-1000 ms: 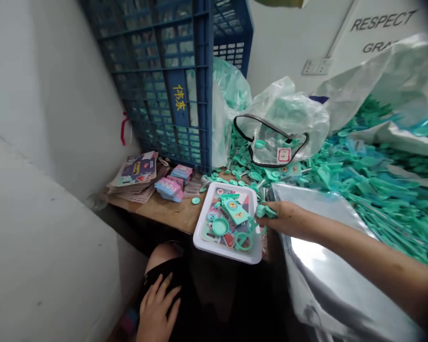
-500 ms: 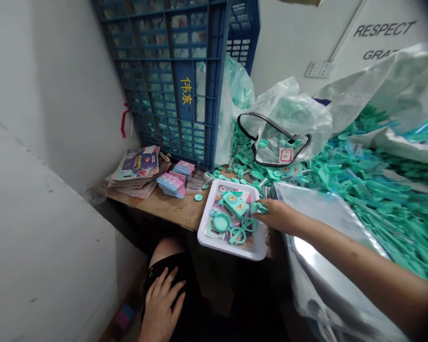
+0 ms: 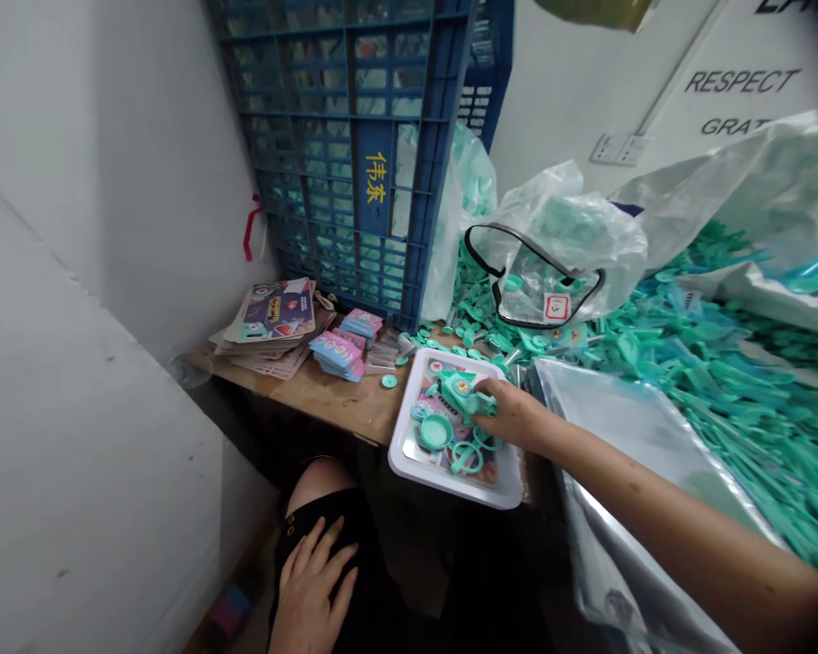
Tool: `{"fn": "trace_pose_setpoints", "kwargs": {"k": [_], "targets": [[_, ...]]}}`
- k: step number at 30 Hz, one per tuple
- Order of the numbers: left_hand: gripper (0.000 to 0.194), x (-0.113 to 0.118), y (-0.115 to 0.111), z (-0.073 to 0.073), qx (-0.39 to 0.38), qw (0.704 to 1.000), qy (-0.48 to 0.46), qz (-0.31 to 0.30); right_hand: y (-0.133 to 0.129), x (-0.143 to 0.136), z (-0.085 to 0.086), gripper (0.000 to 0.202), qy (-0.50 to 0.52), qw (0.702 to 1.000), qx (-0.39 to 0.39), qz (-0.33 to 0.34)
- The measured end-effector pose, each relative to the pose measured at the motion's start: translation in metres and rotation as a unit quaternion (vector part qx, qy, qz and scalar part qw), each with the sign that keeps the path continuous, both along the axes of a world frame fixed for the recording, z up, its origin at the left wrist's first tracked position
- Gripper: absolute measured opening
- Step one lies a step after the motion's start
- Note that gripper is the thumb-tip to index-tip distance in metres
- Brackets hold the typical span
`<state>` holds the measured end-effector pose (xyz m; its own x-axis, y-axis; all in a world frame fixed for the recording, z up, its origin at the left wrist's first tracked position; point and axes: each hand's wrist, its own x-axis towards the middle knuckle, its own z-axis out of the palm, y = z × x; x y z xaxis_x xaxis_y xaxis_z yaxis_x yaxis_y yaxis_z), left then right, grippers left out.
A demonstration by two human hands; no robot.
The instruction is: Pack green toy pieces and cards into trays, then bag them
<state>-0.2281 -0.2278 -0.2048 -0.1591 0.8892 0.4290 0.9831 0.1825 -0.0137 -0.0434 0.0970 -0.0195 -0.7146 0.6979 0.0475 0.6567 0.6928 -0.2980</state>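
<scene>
My left hand (image 3: pixel 315 581) lies spread on the dark cloth over my thigh, holding nothing. Over the right side of a white tray (image 3: pixel 409 472), my right hand (image 3: pixel 514 413) has its fingers closed around a small teal plastic piece (image 3: pixel 483 403), partly hidden by the fingers. Inside the tray are a printed card (image 3: pixel 419 451), a round teal dish (image 3: pixel 436 431), a teal ring-shaped piece (image 3: pixel 466 458) and other small teal parts, some covered by my hand.
A tall blue crate (image 3: pixel 374 245) stands behind the table. Left of the tray are stacked printed cards (image 3: pixel 279 313) and small pink-and-blue boxes (image 3: pixel 339 354). Loose teal parts (image 3: pixel 654 336) pile up at right, beside clear plastic bags (image 3: pixel 606 391) and a black-edged pouch (image 3: pixel 532 295).
My right hand has moved left and inward over the tray with the teal piece. The view has shifted slightly. My left hand stays on my thigh.
</scene>
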Motion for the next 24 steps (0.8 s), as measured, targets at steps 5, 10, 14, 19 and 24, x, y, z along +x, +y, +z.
{"fn": "trace_pose_setpoints", "kwargs": {"k": [5, 10, 14, 19, 24], "targets": [[0.030, -0.003, -0.003, -0.002, -0.013, 1.000, -0.019, 0.014, 0.008, 0.005, 0.018, 0.047, 0.033, 0.996, -0.012, -0.076], [0.029, -0.003, -0.002, -0.001, -0.004, 1.000, -0.025, 0.010, 0.035, 0.011, 0.014, 0.040, 0.009, 0.992, 0.039, -0.117], [0.028, -0.002, -0.001, -0.002, 0.003, 1.000, -0.026, 0.004, 0.043, 0.016, -0.001, 0.044, -0.074, 0.984, 0.085, -0.138], [0.029, -0.002, -0.001, -0.004, -0.017, 0.998, -0.057, 0.012, 0.035, 0.009, -0.002, 0.045, -0.124, 0.981, 0.083, -0.123], [0.029, -0.002, -0.001, -0.006, -0.028, 0.997, -0.064, 0.015, 0.030, -0.002, 0.001, 0.037, -0.078, 0.990, 0.047, -0.103]]}}
